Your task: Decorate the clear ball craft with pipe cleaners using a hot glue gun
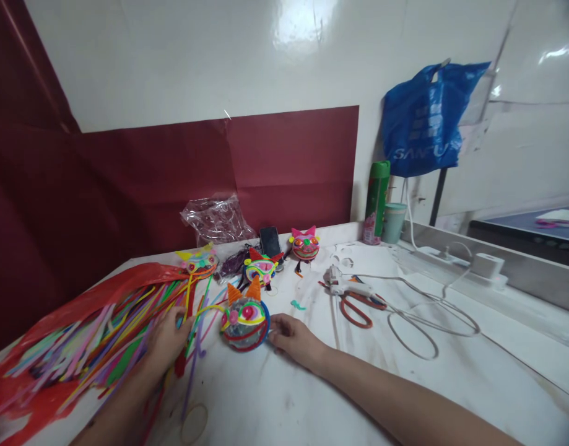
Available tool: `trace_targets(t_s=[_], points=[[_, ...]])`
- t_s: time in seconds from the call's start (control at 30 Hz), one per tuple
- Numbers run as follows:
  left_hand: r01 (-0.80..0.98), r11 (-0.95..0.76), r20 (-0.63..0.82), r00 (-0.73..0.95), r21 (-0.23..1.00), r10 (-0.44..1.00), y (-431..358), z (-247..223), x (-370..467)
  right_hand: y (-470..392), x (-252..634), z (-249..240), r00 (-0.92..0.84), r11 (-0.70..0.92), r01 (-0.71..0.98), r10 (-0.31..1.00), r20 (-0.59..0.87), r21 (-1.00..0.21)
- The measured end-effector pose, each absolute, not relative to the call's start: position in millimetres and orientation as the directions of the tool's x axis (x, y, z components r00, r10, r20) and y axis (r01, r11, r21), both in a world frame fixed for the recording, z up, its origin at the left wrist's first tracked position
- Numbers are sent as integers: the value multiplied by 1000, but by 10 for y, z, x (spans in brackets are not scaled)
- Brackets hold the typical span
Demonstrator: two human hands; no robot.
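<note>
A round mask (245, 323) with orange ears, a red eye and a blue edge stands at the middle front of the table. My right hand (293, 337) is at its right edge, fingers curled around the blue rim. At the left, my left hand (170, 334) rests over colourful pipe cleaners (121, 334), its thumb and fingers bent; what they hold, if anything, is too small to name. A yellow strip (210, 308) runs between that hand and the mask. Behind sit a red-eared mask (260, 270), a pink-eared one (305, 244) and a yellow-eared one (199, 262).
To the right lie a white glue gun (347, 285) with its cable and red-handled scissors (358, 313). Farther back stand a green can (377, 201), a cup (394, 223) and a phone (269, 241). A red plastic bag (145, 275) lies under the pipe cleaners.
</note>
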State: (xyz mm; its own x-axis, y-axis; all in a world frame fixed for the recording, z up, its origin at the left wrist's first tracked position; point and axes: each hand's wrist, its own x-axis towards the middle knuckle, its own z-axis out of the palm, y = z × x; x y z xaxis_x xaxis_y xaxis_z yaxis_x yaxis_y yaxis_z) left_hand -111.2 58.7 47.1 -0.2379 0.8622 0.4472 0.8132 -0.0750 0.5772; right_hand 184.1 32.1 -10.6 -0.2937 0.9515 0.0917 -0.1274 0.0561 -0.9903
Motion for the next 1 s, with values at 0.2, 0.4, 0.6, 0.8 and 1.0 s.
trace_targets(t_s=[0.2, 0.4, 0.6, 0.8, 1.0], points=[[591, -118, 258, -158, 798, 953, 467, 523, -766, 301, 1843, -82, -233, 87, -88, 967, 105, -992], [174, -92, 94, -5, 981, 996, 499, 317, -445, 295, 1860, -49, -168, 157, -36, 973, 161, -987], [252, -154, 149, 38, 955, 988, 339, 174, -330, 276, 1880, 5, -263, 172, -55, 948, 181, -983], [281, -153, 161, -5, 947, 987, 252, 122, -215, 301, 1881, -11, -237, 205, -48, 948, 210, -978], [191, -108, 102, 44, 975, 994, 272, 108, -235, 324, 1879, -75, -150, 191, -40, 969, 195, -981]])
